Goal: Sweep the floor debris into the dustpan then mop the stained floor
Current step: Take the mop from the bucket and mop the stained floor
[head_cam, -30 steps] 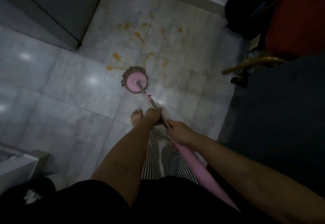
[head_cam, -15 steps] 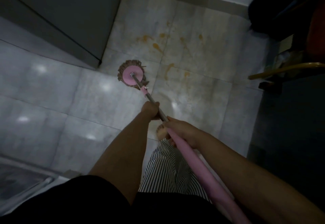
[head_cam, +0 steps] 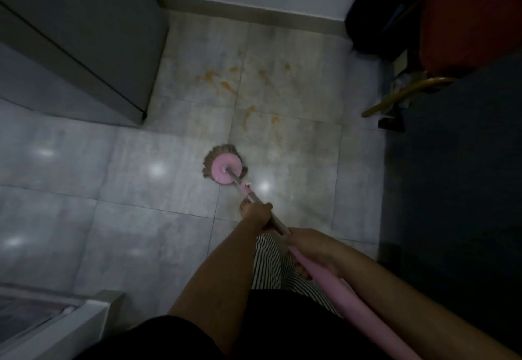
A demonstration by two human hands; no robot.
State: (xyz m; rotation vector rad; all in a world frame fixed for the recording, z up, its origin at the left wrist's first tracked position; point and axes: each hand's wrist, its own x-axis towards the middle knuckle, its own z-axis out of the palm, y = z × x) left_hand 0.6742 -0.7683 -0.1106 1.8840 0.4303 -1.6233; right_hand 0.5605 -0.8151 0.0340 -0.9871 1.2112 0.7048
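The mop head (head_cam: 224, 168) has pulled nearer; both hands (head_cam: 258, 214) (head_cam: 310, 246) clamp the handle (head_cam: 278, 225). Mopping: next push far onto the stains (head_cam: 248, 88).

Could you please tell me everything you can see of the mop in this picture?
The mop has a round pink disc ringed by brownish strands, lying flat on the grey tiled floor, just short of the orange stains. A thin metal shaft slants back into a thicker pink handle. The left hand grips the shaft and the right hand the handle.
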